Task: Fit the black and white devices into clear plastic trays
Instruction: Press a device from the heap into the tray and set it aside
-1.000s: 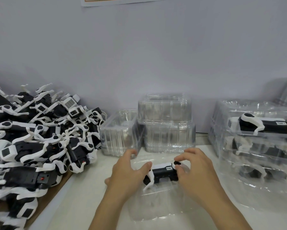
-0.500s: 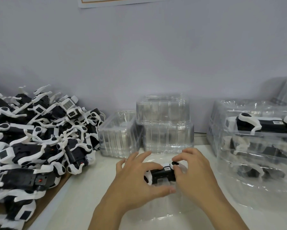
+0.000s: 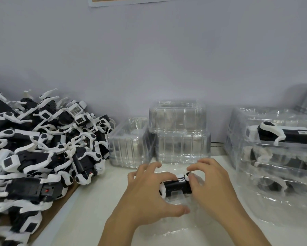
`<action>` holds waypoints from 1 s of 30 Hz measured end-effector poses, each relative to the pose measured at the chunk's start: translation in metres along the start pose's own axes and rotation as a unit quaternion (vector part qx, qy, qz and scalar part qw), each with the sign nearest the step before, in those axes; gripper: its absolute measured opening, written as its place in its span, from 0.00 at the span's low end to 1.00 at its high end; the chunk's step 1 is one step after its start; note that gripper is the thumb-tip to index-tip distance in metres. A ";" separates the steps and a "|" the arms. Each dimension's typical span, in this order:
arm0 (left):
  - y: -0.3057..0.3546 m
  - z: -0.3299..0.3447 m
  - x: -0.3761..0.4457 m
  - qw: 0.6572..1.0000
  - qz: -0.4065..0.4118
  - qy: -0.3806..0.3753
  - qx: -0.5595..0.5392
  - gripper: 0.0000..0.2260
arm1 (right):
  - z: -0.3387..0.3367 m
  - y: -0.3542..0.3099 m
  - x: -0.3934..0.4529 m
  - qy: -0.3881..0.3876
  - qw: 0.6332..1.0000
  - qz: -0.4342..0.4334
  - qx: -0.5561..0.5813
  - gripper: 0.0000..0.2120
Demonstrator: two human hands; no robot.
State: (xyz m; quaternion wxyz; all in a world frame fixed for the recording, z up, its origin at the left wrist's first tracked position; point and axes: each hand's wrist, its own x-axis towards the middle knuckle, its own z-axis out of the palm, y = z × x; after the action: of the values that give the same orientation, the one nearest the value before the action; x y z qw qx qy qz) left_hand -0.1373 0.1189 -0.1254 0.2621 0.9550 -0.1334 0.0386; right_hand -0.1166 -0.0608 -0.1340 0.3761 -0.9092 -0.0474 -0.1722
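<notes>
A black and white device lies across a clear plastic tray on the white table in front of me. My left hand lies over the device's left end with fingers spread and fairly straight. Its thumb stretches right along the tray's front. My right hand pinches the device's white right end between thumb and curled fingers. The device's left end is hidden under my left hand.
A large heap of black and white devices fills the left side. Stacks of empty clear trays stand against the wall behind my hands. At the right, stacked trays holding devices reach close to my right wrist.
My left hand has slid over the device's left end, and its thumb has swung out along the tray's front. The right hand keeps its pinch. The device sits slightly lower in the tray.
</notes>
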 end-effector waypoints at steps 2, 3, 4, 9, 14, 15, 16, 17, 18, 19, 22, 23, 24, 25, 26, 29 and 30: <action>0.000 -0.002 -0.001 1.000 -0.002 0.012 -0.001 0.37 | -0.002 -0.002 0.000 0.028 0.999 -0.002 0.027 0.08; 0.001 -0.003 -0.001 1.000 0.000 0.020 0.003 0.36 | -0.003 -0.003 0.000 0.044 0.998 -0.001 0.042 0.09; 0.001 -0.004 -0.001 0.999 0.005 0.032 0.011 0.36 | -0.004 -0.003 0.001 0.061 0.997 0.000 0.057 0.09; 0.001 -0.009 0.000 0.988 0.055 0.139 0.051 0.36 | -0.006 -0.011 0.001 0.135 0.979 0.007 0.150 0.10; 0.001 -0.008 0.004 0.962 0.080 0.249 0.076 0.32 | -0.005 -0.018 0.000 0.160 0.958 0.014 0.238 0.15; 0.001 -0.008 0.004 0.958 0.082 0.264 0.077 0.32 | -0.005 -0.018 -0.001 0.163 0.954 0.015 0.252 0.15; 0.001 -0.008 0.005 0.954 0.084 0.276 0.079 0.31 | -0.004 -0.019 -0.001 0.167 0.949 0.017 0.266 0.14; 0.001 -0.009 0.005 0.951 0.083 0.287 0.081 0.31 | -0.004 -0.019 -0.001 0.169 0.944 0.020 0.282 0.14; 0.002 -0.009 0.006 0.948 0.082 0.298 0.078 0.31 | -0.004 -0.020 -0.001 0.172 0.938 0.025 0.301 0.13; 0.002 -0.009 0.006 0.944 0.082 0.313 0.067 0.30 | -0.003 -0.020 -0.002 0.177 0.930 0.030 0.322 0.13; 0.004 -0.011 0.006 0.928 0.055 0.365 -0.042 0.27 | -0.003 -0.021 -0.002 0.200 0.902 0.043 0.380 0.14; 0.004 -0.013 0.006 0.921 0.030 0.373 -0.107 0.26 | -0.003 -0.021 -0.002 0.210 0.891 0.047 0.399 0.13; 0.004 -0.015 0.006 0.910 0.003 0.376 -0.177 0.26 | -0.004 -0.021 -0.002 0.217 0.883 0.050 0.413 0.12; 0.004 -0.018 0.006 0.892 -0.024 0.376 -0.249 0.27 | -0.004 -0.022 -0.002 0.215 0.880 0.053 0.420 0.12; 0.003 -0.022 0.007 0.868 -0.047 0.374 -0.324 0.28 | -0.004 -0.022 -0.002 0.202 0.883 0.053 0.419 0.13; 0.002 -0.030 0.009 0.763 -0.075 0.316 -0.559 0.31 | -0.002 -0.026 -0.002 0.134 0.917 0.010 0.375 0.13; 0.001 -0.031 0.008 0.725 -0.080 0.286 -0.621 0.33 | 0.000 -0.030 -0.003 0.115 0.928 -0.015 0.355 0.13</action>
State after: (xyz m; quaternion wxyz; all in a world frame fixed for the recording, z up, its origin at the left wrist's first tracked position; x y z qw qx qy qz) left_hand -0.1299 0.1322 -0.0974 0.8247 0.5292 0.0309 0.1971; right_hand -0.1263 -0.0398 -0.1151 0.6745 -0.6894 -0.0753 -0.2533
